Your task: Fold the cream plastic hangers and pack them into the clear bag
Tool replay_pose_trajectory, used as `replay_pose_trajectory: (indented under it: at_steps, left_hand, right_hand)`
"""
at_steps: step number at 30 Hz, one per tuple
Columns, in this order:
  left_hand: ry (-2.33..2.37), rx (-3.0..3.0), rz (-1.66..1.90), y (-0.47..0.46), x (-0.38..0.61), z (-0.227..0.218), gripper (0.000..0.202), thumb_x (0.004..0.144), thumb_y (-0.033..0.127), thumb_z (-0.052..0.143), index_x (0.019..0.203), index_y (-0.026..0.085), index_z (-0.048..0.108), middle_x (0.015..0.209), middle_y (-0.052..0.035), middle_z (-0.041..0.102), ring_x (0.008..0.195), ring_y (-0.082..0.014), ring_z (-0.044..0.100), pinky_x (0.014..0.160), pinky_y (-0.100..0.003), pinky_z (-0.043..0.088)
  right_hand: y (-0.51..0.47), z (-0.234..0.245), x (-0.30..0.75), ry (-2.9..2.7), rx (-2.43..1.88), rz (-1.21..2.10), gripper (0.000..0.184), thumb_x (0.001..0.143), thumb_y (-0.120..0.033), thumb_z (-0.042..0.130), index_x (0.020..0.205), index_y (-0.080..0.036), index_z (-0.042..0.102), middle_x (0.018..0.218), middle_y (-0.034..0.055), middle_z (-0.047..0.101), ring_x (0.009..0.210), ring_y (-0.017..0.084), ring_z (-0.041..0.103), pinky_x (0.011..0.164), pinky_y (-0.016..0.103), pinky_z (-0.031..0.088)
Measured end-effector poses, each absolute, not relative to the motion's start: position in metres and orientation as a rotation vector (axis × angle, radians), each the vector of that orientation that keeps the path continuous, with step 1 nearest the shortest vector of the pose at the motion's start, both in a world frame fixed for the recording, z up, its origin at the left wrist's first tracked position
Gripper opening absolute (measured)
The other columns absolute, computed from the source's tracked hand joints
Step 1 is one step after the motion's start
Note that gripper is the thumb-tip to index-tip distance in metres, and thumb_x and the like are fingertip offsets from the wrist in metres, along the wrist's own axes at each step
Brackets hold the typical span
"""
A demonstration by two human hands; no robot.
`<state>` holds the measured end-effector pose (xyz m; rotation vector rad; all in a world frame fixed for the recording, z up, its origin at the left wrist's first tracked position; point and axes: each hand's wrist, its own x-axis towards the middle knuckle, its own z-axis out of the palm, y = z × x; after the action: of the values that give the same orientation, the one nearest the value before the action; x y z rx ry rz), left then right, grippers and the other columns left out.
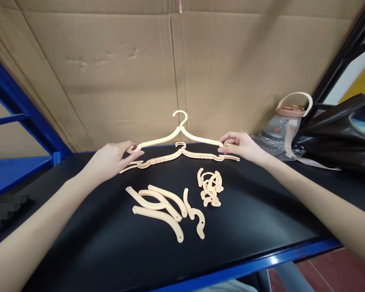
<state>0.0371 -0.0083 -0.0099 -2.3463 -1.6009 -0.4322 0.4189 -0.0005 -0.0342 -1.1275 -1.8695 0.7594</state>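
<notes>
A cream plastic clothes hanger (161, 139) is held up near the back of the black table, its hook pointing upward. My left hand (117, 158) pinches its left end between thumb and fingers. At its right end, my right hand (239, 147) grips in the same way. Just below and in front lie hangers stacked together (166, 157), their hooks close to each other. Nearer to me are several loose curved hanger arms (158, 215), partly crossing one another. Beside them rest loose hook pieces (200, 221) and a small pile of hooked end pieces (211, 187).
A cardboard wall (109, 73) rises behind the black tabletop (103, 227). At the right stand a clear bottle with a handle and strap (281, 125) and a dark shiny bag (331, 142). Blue metal frame bars (24, 89) border the left side.
</notes>
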Motion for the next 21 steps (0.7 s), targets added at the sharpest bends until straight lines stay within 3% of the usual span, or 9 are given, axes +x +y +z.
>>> replay_pose_trajectory:
  at_steps: [2, 5, 11, 21]
  left_hand:
    - [-1.733, -2.408, -0.545, -0.003, 0.032, -0.015, 0.039, 0.086, 0.056, 0.043, 0.098, 0.023, 0.058, 0.090, -0.0054, 0.070, 0.081, -0.0270, 0.065, 0.075, -0.035, 0.048]
    - [-1.794, -2.465, -0.734, -0.001, 0.032, -0.017, 0.045, 0.081, 0.059, 0.049, 0.108, 0.023, 0.054, 0.099, -0.0052, 0.071, 0.084, -0.0255, 0.065, 0.076, -0.034, 0.049]
    - [-1.890, -2.509, -0.931, 0.000, 0.041, -0.026, 0.042, 0.074, 0.060, 0.058, 0.086, 0.020, 0.061, 0.090, -0.0037, 0.072, 0.088, -0.0238, 0.066, 0.081, -0.031, 0.048]
    - [-1.788, -2.373, -0.599, -0.001, 0.044, -0.039, 0.034, 0.080, 0.055, 0.052, 0.087, 0.023, 0.062, 0.097, -0.0059, 0.066, 0.101, -0.0281, 0.054, 0.081, -0.037, 0.042]
  right_hand:
    - [0.004, -0.039, 0.421, -1.841, -1.162, 0.699, 0.039, 0.066, -0.042, 0.076, 0.089, -0.014, 0.062, 0.065, -0.0011, 0.059, 0.058, 0.012, 0.054, 0.055, 0.025, 0.038]
    - [0.010, -0.047, 0.422, -1.831, -1.260, 0.611, 0.038, 0.065, -0.047, 0.075, 0.082, -0.015, 0.064, 0.068, 0.0014, 0.063, 0.058, 0.013, 0.056, 0.053, 0.025, 0.038]
    - [0.017, -0.059, 0.425, -1.933, -1.338, 0.483, 0.035, 0.072, -0.051, 0.067, 0.075, -0.016, 0.067, 0.067, 0.0038, 0.068, 0.060, 0.016, 0.059, 0.053, 0.025, 0.040]
    - [0.018, -0.066, 0.423, -2.047, -1.435, 0.161, 0.020, 0.078, -0.039, 0.064, 0.076, -0.020, 0.069, 0.078, 0.0035, 0.067, 0.072, 0.019, 0.060, 0.064, 0.028, 0.040]
